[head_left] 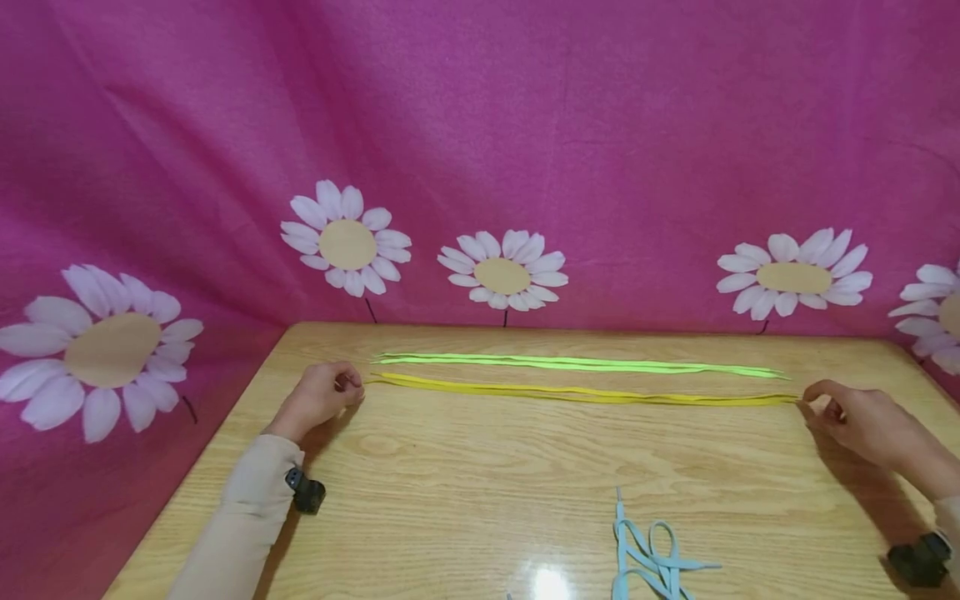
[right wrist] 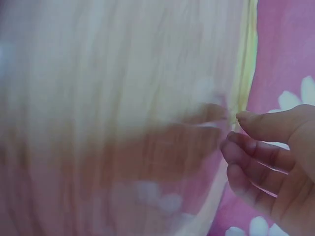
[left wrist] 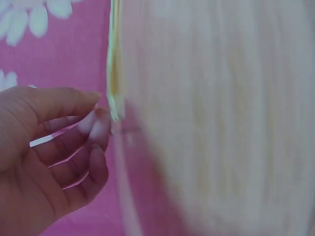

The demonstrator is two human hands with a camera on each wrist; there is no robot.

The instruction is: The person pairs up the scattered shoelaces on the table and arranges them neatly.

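Two pairs of flat shoelaces lie stretched from left to right across the wooden table, seen in the head view. The neon green shoelaces (head_left: 577, 364) lie at the back, with the yellow shoelaces (head_left: 525, 390) just in front. My left hand (head_left: 321, 398) pinches the left tips of the yellow pair between thumb and forefinger. At the opposite end, my right hand (head_left: 862, 421) holds their right tips in its fingertips. In the right wrist view the yellow laces (right wrist: 246, 64) run up from beside the thumb; the picture is blurred there.
Light blue shoelaces (head_left: 652, 560) lie in a loose tangle near the front of the wooden table (head_left: 450, 475). Behind and to the left hangs a magenta cloth (head_left: 600, 125) printed with large white daisies. A glare spot shows at the table's front.
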